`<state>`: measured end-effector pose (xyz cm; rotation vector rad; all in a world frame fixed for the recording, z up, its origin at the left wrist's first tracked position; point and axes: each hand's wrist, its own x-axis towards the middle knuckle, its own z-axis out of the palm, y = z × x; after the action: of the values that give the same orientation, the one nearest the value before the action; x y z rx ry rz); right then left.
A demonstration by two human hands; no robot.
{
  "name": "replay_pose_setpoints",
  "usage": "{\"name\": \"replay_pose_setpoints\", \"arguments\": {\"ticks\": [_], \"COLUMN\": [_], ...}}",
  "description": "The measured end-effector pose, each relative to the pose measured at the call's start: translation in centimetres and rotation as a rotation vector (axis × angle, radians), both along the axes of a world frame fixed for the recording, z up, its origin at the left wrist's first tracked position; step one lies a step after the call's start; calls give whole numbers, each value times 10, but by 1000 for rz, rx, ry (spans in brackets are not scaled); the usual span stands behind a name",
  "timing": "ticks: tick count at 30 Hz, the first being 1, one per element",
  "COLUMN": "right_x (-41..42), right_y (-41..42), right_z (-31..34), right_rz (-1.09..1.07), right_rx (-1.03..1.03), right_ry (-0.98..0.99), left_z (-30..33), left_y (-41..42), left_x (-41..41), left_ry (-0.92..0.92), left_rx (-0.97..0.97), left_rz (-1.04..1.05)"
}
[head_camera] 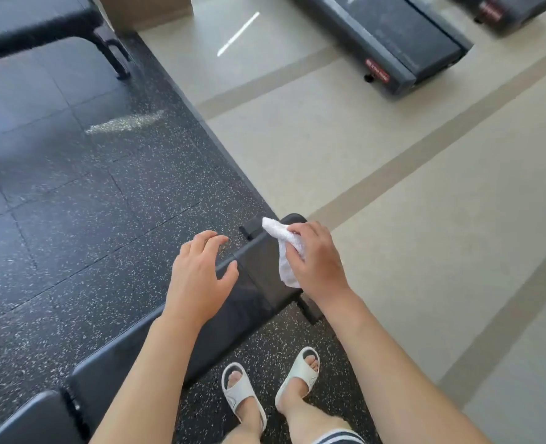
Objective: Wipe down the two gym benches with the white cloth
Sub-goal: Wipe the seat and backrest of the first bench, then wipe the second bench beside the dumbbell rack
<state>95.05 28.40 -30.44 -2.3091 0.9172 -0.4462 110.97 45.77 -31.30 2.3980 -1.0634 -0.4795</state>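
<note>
The white cloth (285, 251) was bunched in the right hand (316, 261), whose fingers and thumb curled round it, with one end sticking out toward 11 o'clock and the other hanging down below the palm. It sat over the end of the near gym bench (259, 277), a black padded bench running from the middle of the view down toward 7 o'clock; whether the cloth actually pressed on the pad could not be told. The left hand (201, 277) was spread, fingers straight and slightly apart, holding nothing, over the bench's left edge just beside the right hand at its 9 o'clock. The second gym bench (31, 24) stood well apart at 11 o'clock, on the black speckled rubber floor (89, 193). Toward 1 o'clock two dark treadmills (403, 43) rested on the beige floor (377, 149), which carried darker stripes. At 6 o'clock the person's feet in white slides (243, 392) stood on the rubber flooring beside the near bench, toes pointing toward 12 o'clock
</note>
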Motion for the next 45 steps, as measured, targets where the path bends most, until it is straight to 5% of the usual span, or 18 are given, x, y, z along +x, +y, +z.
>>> {"name": "replay_pose_setpoints", "arguments": {"ticks": [17,34,45], "right_x": [-1,-95,-70], "right_y": [-15,-118,-39], "right_z": [240,293,290], "right_rz": [11,148,499], "right_rx": [-252,-290,-82], "right_ry": [-258,-400,-480], "left_z": [234,296,314], "left_y": [-3,-77,58], "left_x": [8,-108,-191], "left_ry": [-88,-192,-312], "left_rx": [-244,-337,-168], "left_rz": [23,155,559]}}
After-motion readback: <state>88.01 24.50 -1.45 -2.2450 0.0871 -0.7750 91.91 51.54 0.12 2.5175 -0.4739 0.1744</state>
